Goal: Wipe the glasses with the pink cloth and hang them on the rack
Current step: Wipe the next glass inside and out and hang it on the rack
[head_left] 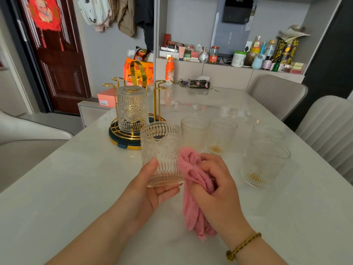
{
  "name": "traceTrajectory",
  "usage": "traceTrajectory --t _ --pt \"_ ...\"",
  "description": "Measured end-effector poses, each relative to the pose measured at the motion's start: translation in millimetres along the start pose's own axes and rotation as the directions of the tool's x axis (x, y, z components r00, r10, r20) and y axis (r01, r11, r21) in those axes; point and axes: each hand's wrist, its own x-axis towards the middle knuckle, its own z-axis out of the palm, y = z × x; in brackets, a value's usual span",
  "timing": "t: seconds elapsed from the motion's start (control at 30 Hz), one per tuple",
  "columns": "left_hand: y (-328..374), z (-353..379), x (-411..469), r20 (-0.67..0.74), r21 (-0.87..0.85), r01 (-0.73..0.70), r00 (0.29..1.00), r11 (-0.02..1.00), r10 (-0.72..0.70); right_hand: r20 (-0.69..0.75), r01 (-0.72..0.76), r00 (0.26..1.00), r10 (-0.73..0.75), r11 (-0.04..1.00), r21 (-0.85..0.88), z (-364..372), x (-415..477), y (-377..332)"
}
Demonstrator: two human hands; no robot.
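My left hand [150, 190] holds an embossed clear glass [161, 150] upright by its base, above the white table. Pressed against the glass's right side is the pink cloth [193, 188], bunched in my right hand [215, 182], with its loose end hanging down. The gold wire rack [133, 119] on a dark green base stands at the left; one glass [131, 109] hangs upside down on it. Several more glasses stand upright on the table to the right, two near the middle [194, 131] [222, 134] and two further right [265, 161] [267, 131].
The white table [76, 188] runs forward to a wall counter crowded with bottles and jars. An orange bottle [169, 71], keys and a tissue pack [198, 84] lie at the far end. Padded chairs [328, 127] stand along the right side, another at the left.
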Motion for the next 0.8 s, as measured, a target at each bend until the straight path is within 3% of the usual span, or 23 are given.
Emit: traceTrajectory --t 0.23,0.43,0.67,0.8 --pt "1 -1 0 -0.054 0.114 -0.021 0.998 0.993 0.028 -0.008 -0.068 0.998 0.069 0.993 0.095 0 0 3" --pt "-3 -5 5 -0.119 0.249 -0.081 0.986 0.965 0.113 -0.05 -0.007 0.999 0.012 0.996 0.093 -3 2 -1" --pt "-5 -5 3 -0.018 0.344 -0.067 0.997 0.936 0.078 0.035 0.138 0.99 -0.135 0.987 -0.083 1 -2 -6" --pt "-5 -4 1 0.092 0.284 -0.02 0.996 0.958 -0.006 -0.138 0.027 0.99 -0.018 0.998 0.062 -9 5 -8"
